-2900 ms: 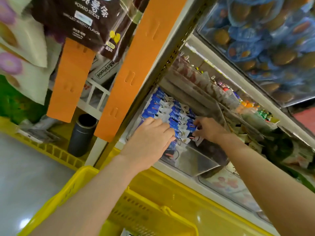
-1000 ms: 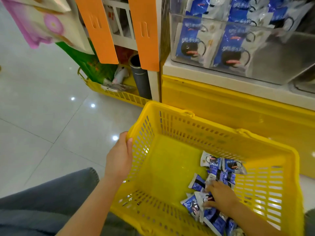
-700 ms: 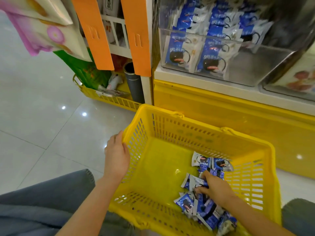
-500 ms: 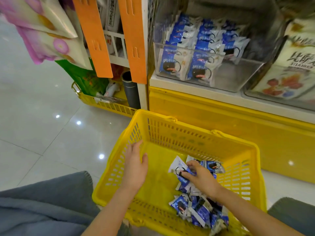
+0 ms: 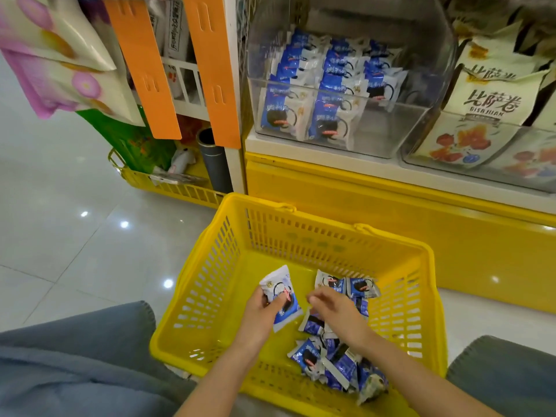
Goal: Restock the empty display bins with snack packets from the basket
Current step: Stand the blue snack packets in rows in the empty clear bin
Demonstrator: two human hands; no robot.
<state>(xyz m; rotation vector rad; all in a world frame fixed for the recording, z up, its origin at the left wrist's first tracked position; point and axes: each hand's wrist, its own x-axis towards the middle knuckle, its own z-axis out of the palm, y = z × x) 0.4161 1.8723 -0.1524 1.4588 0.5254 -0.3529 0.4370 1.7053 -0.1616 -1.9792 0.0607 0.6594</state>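
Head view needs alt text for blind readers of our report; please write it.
A left hand holds a blue-and-white packet over a yellow basket, the right hand above more packets inside. Behind, a clear shelf bin is partly filled with the same packets.

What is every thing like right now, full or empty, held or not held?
Left hand, holding one packet.
Right hand, curled over the loose packets; grip unclear.
Basket, mostly empty, packets at its right side.
Clear bin, partly filled, right front bare.
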